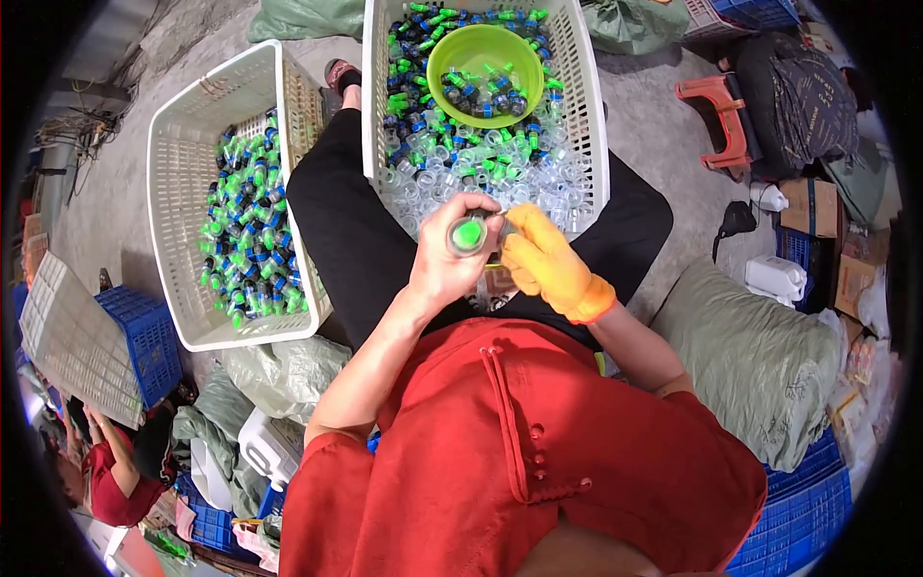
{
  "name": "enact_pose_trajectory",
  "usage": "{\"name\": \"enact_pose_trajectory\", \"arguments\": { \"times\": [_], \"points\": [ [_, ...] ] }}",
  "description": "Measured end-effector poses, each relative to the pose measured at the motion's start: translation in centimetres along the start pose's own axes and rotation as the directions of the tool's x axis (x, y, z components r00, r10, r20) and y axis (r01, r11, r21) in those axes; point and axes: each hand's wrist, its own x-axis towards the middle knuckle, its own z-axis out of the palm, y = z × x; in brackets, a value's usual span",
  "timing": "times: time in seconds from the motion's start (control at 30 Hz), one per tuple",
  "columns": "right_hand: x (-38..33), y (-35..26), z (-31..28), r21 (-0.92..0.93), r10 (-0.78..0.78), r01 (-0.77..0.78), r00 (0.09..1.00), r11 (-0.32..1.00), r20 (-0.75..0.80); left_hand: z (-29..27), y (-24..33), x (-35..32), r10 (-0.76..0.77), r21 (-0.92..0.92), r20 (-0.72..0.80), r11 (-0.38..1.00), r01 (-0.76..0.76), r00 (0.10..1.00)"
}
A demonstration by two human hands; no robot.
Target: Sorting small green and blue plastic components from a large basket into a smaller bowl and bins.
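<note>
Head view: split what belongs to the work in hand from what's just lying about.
Seemingly part of the work:
left hand holding a green-centred clear piece
gloved right hand
front crate of small pieces
green bowl inside it
left crate of similar pieces

Seemingly lying about:
orange stool
dark fabric bundle
grey-green sack at right

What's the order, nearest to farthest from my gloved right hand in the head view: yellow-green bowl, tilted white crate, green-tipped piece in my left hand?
1. Green-tipped piece: just left of your gloved right hand, held in your left hand.
2. Yellow-green bowl: ahead of both hands.
3. Tilted white crate: far left.
</note>
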Motion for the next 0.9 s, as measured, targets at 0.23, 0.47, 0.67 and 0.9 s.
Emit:
{"name": "enact_pose_trajectory", "arguments": {
  "times": [0.23, 0.47, 0.67, 0.9],
  "points": [
    [1.9, -1.7, 3.2, 0.204, -0.029, -0.008, 0.984, 0.979, 0.177, -7.7, 0.4, -1.6, 0.022, 0.167, -0.323, 0.985, 0.034, 0.946],
    [4.2, 1.5, -3.1, -0.151, 0.056, -0.060, 0.998, 0.987, -0.028, -25.5, -5.0, -7.4, -0.329, 0.278, -0.805, 0.528, 0.803, 0.495],
    [4.2, 2.3, -4.1, -0.387, 0.094, -0.129, 0.990, 0.913, -0.107, -13.0, -3.2, 5.7, -0.022, 0.542, -0.373, 0.806, 0.237, 0.928],
    [6.5, 3.2, -4.5, -0.542, 0.069, -0.061, 0.998, 0.838, -0.005, -5.5, -20.4, 19.3, 0.143, 0.874, -0.141, 0.483, 0.055, 0.980]
  ]
}}
